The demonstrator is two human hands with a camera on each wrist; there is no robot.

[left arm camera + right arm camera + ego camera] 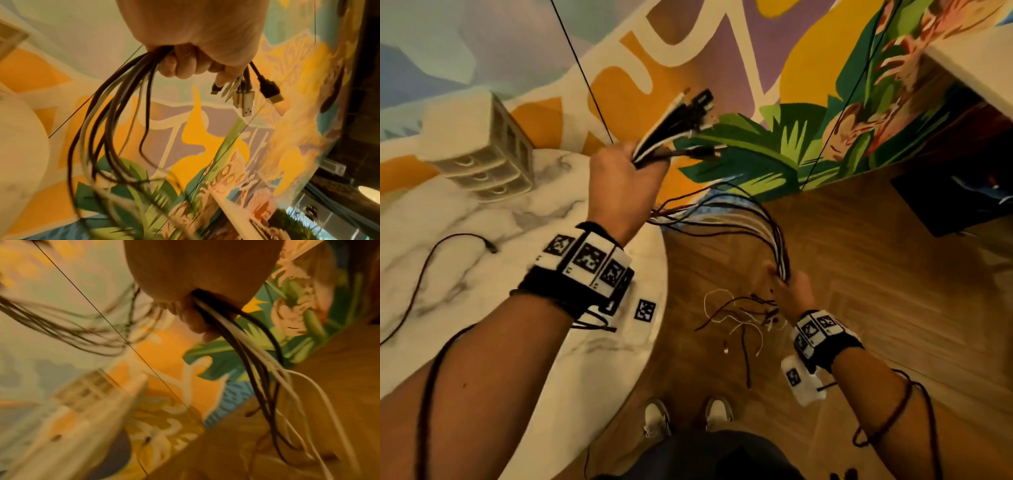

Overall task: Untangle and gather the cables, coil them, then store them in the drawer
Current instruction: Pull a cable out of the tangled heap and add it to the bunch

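A bundle of several black and white cables (736, 219) arcs through the air between my two hands, beyond the table's right edge. My left hand (625, 185) grips the bundle near its plug ends (688, 116), which fan out up and to the right; the left wrist view shows the USB plugs (246, 100) sticking out past my curled fingers (180, 65). Lower right, my right hand (789, 291) grips the same cables (236, 337) further along, and their loose tails (739, 318) dangle above the floor. One dark red cable (424, 274) lies alone on the marble table (482, 222).
A small beige drawer unit (489, 150) with its drawers closed stands at the table's far left. A painted mural wall (756, 68) is behind, wooden floor (859, 274) to the right with a dark box (959, 202). Thin black lines (582, 72) cross the view. My shoes (688, 416) are below.
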